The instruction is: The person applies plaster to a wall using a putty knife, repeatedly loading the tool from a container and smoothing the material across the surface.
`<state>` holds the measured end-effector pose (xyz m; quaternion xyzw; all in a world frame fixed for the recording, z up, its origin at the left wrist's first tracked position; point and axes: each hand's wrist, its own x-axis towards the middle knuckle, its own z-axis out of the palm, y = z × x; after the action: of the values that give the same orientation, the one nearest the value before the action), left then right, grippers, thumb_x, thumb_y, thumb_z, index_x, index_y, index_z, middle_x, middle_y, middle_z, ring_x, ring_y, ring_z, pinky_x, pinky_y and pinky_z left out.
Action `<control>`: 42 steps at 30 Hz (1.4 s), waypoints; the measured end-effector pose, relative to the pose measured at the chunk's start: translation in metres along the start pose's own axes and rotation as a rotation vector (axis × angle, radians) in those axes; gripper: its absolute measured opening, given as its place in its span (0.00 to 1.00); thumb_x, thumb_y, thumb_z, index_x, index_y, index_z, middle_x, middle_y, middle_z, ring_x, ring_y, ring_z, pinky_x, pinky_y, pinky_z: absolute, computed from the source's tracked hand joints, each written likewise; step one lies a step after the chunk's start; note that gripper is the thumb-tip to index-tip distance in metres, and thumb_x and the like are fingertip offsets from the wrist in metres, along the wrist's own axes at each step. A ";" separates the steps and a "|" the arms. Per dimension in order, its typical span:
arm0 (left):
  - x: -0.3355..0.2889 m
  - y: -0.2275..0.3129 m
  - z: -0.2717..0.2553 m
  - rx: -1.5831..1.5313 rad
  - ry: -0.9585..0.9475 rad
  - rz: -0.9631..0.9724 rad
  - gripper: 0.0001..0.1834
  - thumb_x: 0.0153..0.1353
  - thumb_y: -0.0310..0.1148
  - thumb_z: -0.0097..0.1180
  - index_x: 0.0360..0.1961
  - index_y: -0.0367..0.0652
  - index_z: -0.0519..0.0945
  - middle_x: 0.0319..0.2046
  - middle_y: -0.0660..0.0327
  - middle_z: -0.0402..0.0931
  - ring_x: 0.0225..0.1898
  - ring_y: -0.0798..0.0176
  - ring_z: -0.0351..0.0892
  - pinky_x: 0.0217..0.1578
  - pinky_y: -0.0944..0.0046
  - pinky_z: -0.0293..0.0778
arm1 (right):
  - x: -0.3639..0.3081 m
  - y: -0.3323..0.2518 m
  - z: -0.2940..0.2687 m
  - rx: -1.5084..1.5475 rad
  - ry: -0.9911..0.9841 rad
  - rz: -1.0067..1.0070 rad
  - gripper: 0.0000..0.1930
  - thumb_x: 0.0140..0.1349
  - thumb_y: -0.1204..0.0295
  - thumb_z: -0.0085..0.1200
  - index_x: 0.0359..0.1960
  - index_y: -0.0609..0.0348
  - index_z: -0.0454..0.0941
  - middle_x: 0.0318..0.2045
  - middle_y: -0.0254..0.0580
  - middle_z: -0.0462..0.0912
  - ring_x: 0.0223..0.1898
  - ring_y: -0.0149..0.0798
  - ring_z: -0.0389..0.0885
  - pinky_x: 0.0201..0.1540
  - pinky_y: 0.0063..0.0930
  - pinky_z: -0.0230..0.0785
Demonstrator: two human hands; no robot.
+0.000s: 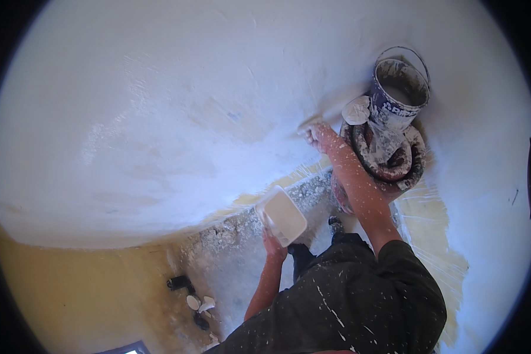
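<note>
Your right hand (320,133) is closed on a scraper (310,123) pressed to the white wall (177,118); keep its edge flat. Your left hand (273,243) grips the white tray (282,215); the bucket (399,91) stands just right of your right grip

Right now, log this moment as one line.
left hand: holds white tray | right hand: pressed on white wall | paint bucket: beside right hand

The tool in the right hand (317,134) is blurred white against the white wall (159,118), its shape unclear. Below the bucket (398,88), the stacked containers (389,156) hide their lower parts. Small dark and white objects (194,301) on the floor are too small to identify.
</note>
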<state>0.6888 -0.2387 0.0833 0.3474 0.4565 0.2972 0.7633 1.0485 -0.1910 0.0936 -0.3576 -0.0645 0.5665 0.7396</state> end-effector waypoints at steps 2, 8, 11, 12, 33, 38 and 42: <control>0.000 -0.003 0.000 -0.110 0.020 -0.052 0.23 0.66 0.46 0.31 0.59 0.47 0.58 0.53 0.58 0.64 0.53 0.55 0.67 0.52 0.54 0.66 | -0.041 -0.037 0.045 -0.164 -0.103 -0.190 0.04 0.49 0.76 0.52 0.27 0.55 0.70 0.21 0.31 0.70 0.24 0.29 0.69 0.25 0.26 0.62; -0.011 0.008 0.013 0.043 -0.064 0.089 0.24 0.66 0.46 0.32 0.60 0.48 0.57 0.54 0.58 0.63 0.54 0.56 0.66 0.52 0.54 0.66 | -0.175 -0.126 0.168 -0.060 -0.164 -0.354 0.11 0.59 0.73 0.50 0.42 0.63 0.70 0.27 0.32 0.70 0.17 0.18 0.61 0.09 0.08 0.51; 0.006 -0.003 0.003 -0.224 -0.031 -0.076 0.24 0.66 0.47 0.33 0.60 0.49 0.56 0.55 0.59 0.62 0.55 0.56 0.65 0.52 0.54 0.66 | -0.173 -0.130 0.162 -0.159 -0.176 -0.448 0.16 0.60 0.69 0.49 0.48 0.61 0.67 0.29 0.31 0.70 0.17 0.17 0.60 0.09 0.08 0.51; 0.006 -0.002 0.005 -0.201 -0.002 -0.072 0.24 0.66 0.47 0.33 0.60 0.49 0.56 0.55 0.59 0.62 0.55 0.56 0.65 0.52 0.54 0.66 | -0.156 -0.121 0.150 -0.172 -0.171 -0.475 0.17 0.60 0.68 0.49 0.49 0.60 0.67 0.29 0.30 0.70 0.17 0.17 0.60 0.10 0.08 0.51; -0.003 -0.007 0.014 -0.180 0.133 -0.088 0.24 0.67 0.47 0.32 0.59 0.48 0.58 0.54 0.57 0.64 0.53 0.54 0.67 0.51 0.52 0.67 | -0.035 0.031 -0.009 0.137 0.058 -0.020 0.03 0.58 0.71 0.48 0.29 0.55 0.71 0.22 0.30 0.66 0.19 0.25 0.64 0.17 0.18 0.56; 0.008 -0.015 0.015 -0.107 0.072 -0.039 0.23 0.66 0.47 0.34 0.58 0.48 0.59 0.52 0.58 0.65 0.52 0.54 0.68 0.50 0.52 0.67 | -0.132 -0.104 0.123 0.148 -0.085 -0.188 0.03 0.61 0.73 0.45 0.31 0.58 0.67 0.23 0.33 0.67 0.16 0.21 0.62 0.09 0.12 0.53; 0.009 -0.021 0.015 -0.030 0.012 -0.013 0.23 0.66 0.47 0.34 0.58 0.48 0.60 0.52 0.58 0.66 0.51 0.55 0.68 0.51 0.53 0.67 | -0.184 -0.136 0.158 0.060 -0.236 -0.308 0.10 0.62 0.68 0.45 0.42 0.60 0.66 0.26 0.33 0.68 0.16 0.21 0.62 0.08 0.12 0.54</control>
<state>0.7088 -0.2481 0.0675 0.3312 0.4587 0.3012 0.7676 1.0130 -0.2962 0.3489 -0.2526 -0.1878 0.4863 0.8151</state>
